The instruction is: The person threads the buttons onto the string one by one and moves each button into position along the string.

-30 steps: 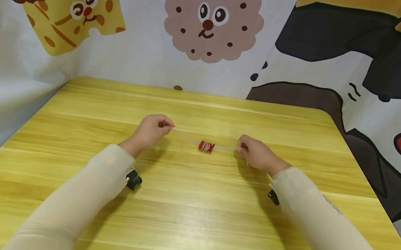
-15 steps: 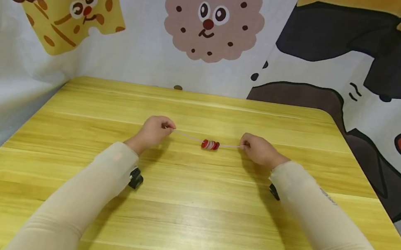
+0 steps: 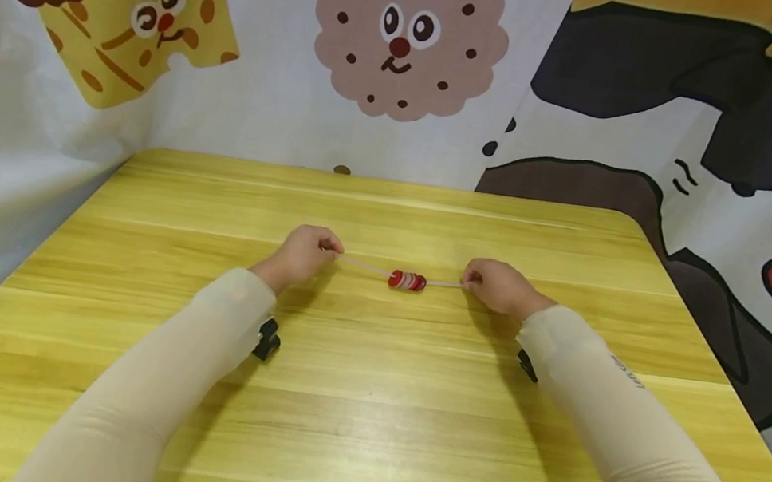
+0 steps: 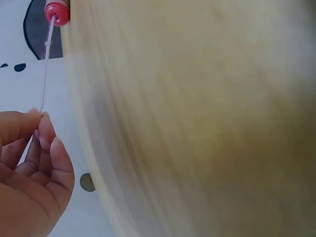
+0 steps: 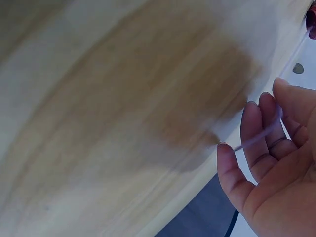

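Several red and pale buttons [image 3: 407, 280] sit packed face to face on a thin pale string [image 3: 367, 265], midway between my hands. In the left wrist view the end button [image 4: 58, 14] is red, and the string runs out through its holes. My left hand [image 3: 305, 253] pinches one end of the string between thumb and finger. The other end is pinched by my right hand [image 3: 499, 287]; its loose tail crosses the fingers [image 5: 253, 140] in the right wrist view. String and buttons appear held above the table, the left part sloping down toward the buttons.
A wood-grain table [image 3: 364, 415] spreads beneath both hands. Behind it hangs a white cloth [image 3: 257, 113] printed with cartoon food. Each wrist carries a small black camera [image 3: 267, 339].
My left hand has shifted slightly right and nearer. The right hand has moved a little, and the buttons have shifted rightward along with the string.
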A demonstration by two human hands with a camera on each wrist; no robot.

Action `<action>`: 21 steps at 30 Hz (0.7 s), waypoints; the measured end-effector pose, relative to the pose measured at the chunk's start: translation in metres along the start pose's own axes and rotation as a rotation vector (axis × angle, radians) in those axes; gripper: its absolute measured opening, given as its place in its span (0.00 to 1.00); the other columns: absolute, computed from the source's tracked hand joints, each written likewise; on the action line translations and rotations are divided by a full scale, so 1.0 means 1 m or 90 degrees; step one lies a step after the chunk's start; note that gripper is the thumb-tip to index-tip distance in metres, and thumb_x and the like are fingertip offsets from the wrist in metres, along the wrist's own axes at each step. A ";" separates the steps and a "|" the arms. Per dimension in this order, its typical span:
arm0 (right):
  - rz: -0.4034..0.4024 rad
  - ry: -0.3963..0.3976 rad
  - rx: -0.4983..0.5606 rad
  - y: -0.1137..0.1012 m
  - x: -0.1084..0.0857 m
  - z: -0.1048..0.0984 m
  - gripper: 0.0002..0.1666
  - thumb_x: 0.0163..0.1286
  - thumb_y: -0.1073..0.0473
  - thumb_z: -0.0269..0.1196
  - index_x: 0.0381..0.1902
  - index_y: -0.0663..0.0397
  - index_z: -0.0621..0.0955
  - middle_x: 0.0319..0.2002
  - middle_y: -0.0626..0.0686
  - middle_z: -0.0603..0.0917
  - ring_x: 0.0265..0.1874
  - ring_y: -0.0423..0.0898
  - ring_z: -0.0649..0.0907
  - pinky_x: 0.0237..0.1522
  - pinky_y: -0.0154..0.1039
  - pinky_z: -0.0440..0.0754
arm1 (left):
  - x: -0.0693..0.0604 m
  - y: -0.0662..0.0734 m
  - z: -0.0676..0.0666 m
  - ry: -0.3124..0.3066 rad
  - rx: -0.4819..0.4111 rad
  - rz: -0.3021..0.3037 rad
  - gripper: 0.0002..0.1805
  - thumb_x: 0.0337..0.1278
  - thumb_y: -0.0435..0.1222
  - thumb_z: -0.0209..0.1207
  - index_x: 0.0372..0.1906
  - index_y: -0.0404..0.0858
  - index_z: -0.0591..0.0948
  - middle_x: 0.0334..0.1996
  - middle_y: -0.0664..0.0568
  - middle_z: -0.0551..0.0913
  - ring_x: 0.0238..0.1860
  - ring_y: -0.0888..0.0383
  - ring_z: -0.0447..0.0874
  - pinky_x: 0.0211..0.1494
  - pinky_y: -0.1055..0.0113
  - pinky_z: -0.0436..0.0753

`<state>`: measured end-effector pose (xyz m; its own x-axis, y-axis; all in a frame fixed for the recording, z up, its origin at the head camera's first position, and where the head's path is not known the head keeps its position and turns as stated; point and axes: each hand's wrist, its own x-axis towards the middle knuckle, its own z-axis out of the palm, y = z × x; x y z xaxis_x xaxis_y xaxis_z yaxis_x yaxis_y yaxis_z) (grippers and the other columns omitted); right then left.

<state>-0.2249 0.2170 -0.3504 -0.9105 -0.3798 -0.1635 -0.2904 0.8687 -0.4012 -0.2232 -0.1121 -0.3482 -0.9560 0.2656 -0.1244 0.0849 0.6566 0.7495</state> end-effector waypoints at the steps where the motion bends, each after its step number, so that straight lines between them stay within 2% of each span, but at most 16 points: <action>1: 0.001 0.000 -0.001 0.000 0.001 0.000 0.04 0.71 0.64 0.58 0.37 0.58 0.80 0.36 0.55 0.83 0.35 0.49 0.77 0.44 0.48 0.76 | 0.001 0.000 0.001 -0.002 0.003 0.001 0.11 0.70 0.29 0.51 0.48 0.30 0.80 0.45 0.40 0.79 0.38 0.51 0.75 0.39 0.62 0.77; 10: -0.006 -0.011 -0.002 0.001 0.002 -0.001 0.05 0.68 0.66 0.60 0.40 0.62 0.82 0.38 0.57 0.85 0.39 0.51 0.81 0.47 0.49 0.78 | 0.007 0.002 0.010 -0.049 0.060 0.023 0.10 0.65 0.24 0.50 0.44 0.29 0.80 0.43 0.40 0.81 0.44 0.49 0.77 0.45 0.62 0.77; 21: 0.024 -0.028 -0.002 0.003 -0.005 -0.003 0.12 0.68 0.64 0.61 0.47 0.65 0.82 0.44 0.60 0.85 0.47 0.56 0.82 0.53 0.52 0.76 | 0.011 0.007 0.013 -0.068 0.107 0.028 0.08 0.61 0.24 0.53 0.42 0.29 0.80 0.43 0.39 0.82 0.47 0.47 0.79 0.51 0.59 0.78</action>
<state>-0.2225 0.2226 -0.3482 -0.9071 -0.3601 -0.2182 -0.2565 0.8836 -0.3918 -0.2296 -0.0953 -0.3530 -0.9157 0.3643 -0.1695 0.1799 0.7490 0.6377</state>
